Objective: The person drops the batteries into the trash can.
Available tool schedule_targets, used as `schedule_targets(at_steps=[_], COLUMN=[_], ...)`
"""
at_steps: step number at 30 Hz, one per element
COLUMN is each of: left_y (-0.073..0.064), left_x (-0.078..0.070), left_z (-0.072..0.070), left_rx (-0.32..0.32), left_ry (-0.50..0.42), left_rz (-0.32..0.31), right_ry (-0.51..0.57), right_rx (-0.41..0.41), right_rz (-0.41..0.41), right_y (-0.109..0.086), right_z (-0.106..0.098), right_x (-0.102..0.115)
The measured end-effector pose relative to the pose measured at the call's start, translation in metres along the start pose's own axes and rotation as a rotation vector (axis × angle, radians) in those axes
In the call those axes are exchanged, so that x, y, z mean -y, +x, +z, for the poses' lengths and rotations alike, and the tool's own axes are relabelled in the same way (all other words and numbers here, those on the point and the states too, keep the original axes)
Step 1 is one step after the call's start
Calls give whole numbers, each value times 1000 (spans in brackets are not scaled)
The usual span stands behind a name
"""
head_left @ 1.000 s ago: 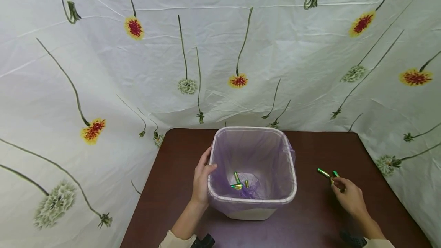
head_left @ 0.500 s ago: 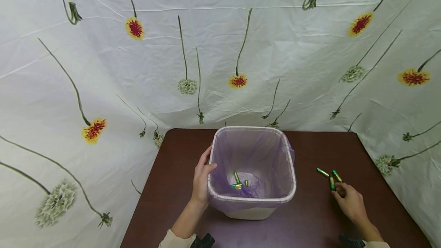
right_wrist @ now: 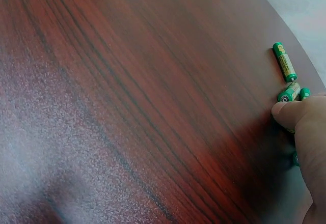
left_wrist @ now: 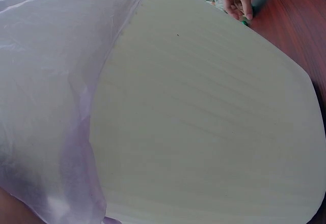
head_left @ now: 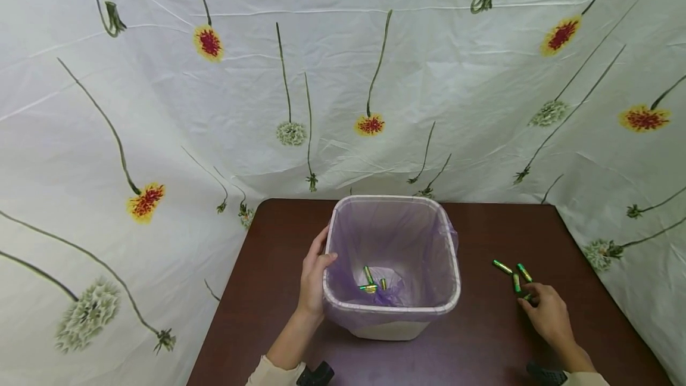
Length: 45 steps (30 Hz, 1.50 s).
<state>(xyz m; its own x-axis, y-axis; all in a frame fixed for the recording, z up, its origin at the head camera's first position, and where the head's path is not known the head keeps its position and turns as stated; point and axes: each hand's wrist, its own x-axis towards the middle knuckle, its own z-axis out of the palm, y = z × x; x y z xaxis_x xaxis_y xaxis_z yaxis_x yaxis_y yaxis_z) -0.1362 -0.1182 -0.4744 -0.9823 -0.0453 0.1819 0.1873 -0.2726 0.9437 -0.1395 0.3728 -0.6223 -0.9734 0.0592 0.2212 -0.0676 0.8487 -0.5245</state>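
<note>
A pale trash bin [head_left: 388, 332] with a translucent purple liner [head_left: 391, 222] stands on the table. My left hand [head_left: 312, 276] grips its left rim, thumb over the edge and fingers outside. Several green-and-gold batteries [head_left: 368, 288] lie at the bottom of the bin. To the right, my right hand [head_left: 548, 314] pinches a battery [head_left: 527, 297] at table level, partly covered by the fingers. Just beyond lie three loose batteries, one at the left [head_left: 502, 267], one at the right [head_left: 524, 273] and one nearest the fingertips [head_left: 517, 282]. In the left wrist view, the bin's side [left_wrist: 204, 107] fills most of the frame.
The dark red-brown wooden table [head_left: 482, 237] carries everything. A white cloth with printed flowers [head_left: 332, 106] hangs behind it and along both sides. The table's edge [right_wrist: 285, 25] curves close beyond the loose batteries.
My right hand has let go of the battery now nearest its fingertips and drawn slightly back toward me; another battery shows between its fingers. The left hand and bin stay put.
</note>
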Motion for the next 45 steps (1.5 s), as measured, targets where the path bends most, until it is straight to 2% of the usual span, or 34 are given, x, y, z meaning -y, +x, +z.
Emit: schedule_targets(at_steps=[9,18,24,34,41,45], left_y=[0,0,0,1,0,0], left_x=[0,-2,-3,-3,-2,-1], left_z=[1,0,0,-1,0,1], left_rx=[-1,16,12,1,3,10], left_ry=[-9,-25,-20,-15,-25,-30], left_rz=[-11,-7,-5,-7,-18,-18], right_ry=[-22,-53,-63,-34,-24,-19], right_rx=[-10,55,32,24,54,35], right_rz=[-8,12,-10,30,105,118], right_y=[-1,0,-1,1,0,-1], right_z=[0,-3,-3,1,-1,-2], right_x=[-2,1,0,-2,-1,-2])
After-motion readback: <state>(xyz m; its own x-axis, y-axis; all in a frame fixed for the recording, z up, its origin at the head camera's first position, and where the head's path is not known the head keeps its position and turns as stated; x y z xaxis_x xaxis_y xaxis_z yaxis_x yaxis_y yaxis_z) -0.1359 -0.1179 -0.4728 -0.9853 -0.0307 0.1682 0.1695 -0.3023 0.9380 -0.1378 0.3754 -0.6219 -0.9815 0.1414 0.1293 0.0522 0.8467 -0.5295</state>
